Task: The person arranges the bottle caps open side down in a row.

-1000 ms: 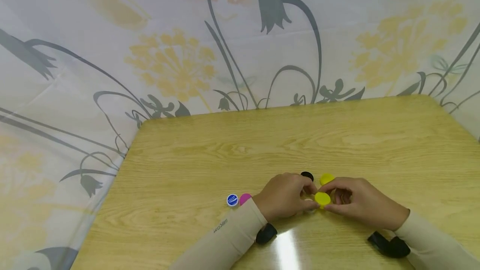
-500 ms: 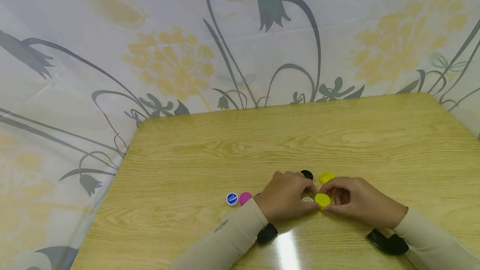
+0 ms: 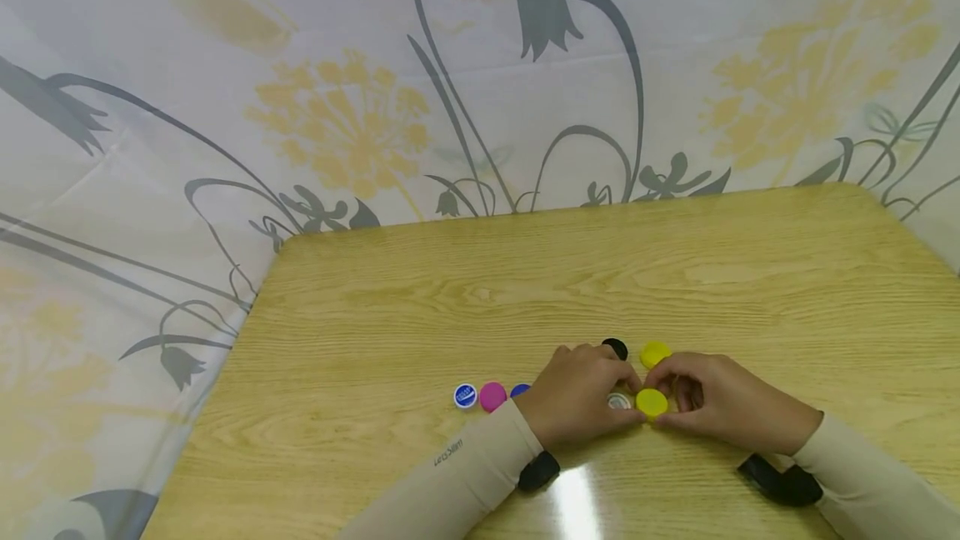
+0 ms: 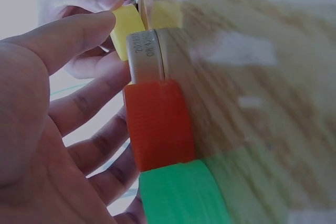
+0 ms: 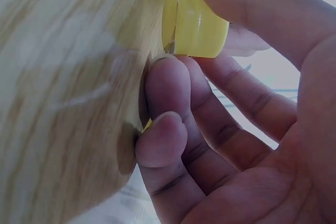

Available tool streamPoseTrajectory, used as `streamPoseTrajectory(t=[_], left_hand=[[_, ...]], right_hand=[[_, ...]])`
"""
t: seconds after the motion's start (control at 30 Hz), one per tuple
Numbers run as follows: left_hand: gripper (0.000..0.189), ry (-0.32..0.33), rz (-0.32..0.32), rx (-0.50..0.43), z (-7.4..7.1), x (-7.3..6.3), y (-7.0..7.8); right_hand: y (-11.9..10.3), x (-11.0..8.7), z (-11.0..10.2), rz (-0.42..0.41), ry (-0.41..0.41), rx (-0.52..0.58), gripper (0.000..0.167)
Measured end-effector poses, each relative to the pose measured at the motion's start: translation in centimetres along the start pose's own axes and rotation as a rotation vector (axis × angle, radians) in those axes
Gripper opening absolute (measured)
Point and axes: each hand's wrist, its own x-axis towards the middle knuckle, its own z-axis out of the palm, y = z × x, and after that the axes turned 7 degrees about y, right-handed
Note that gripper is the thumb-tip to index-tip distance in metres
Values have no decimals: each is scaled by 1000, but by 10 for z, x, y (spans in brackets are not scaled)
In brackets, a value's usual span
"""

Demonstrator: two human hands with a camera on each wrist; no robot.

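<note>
A yellow bottle cap (image 3: 652, 402) lies at the right end of a row of caps. My right hand (image 3: 738, 402) pinches it between thumb and fingers; the right wrist view shows the thumb on the cap (image 5: 202, 22). From the other side, my left hand (image 3: 577, 398) holds the same cap with thumb and index finger. Beside it sits a white cap (image 3: 619, 401) with printing on its side. Close to the left palm, a red cap (image 4: 160, 124) and a green cap (image 4: 181, 192) continue the row; in the head view that hand hides them.
Left of the hands stand a blue-and-white cap (image 3: 465, 396), a pink cap (image 3: 492, 397) and a partly hidden blue cap (image 3: 521, 390). Behind the row are a black cap (image 3: 615, 348) and another yellow cap (image 3: 655, 353). The wooden table (image 3: 450, 298) meets a flower-patterned cloth at the back.
Both hands and the yellow cap between them have shifted slightly to the right. More of the white cap and the blue cap now shows beside the left hand.
</note>
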Motion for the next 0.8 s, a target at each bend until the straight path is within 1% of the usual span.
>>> streamPoseTrajectory(t=[0.2, 0.43, 0.6, 0.7, 0.8], left_hand=[[27, 13, 0, 22, 2, 0, 1], [25, 5, -13, 40, 2, 0, 4], [25, 19, -10, 47, 2, 1, 5], [25, 29, -3, 26, 2, 1, 5], [23, 42, -2, -21, 1, 0, 3]], right_hand=[[-2, 1, 1, -10, 2, -20, 27], [-4, 1, 1, 8, -13, -31, 26], [-5, 1, 1, 15, -15, -46, 26], [-6, 2, 0, 17, -29, -36, 27], [-7, 2, -2, 10, -49, -36, 28]])
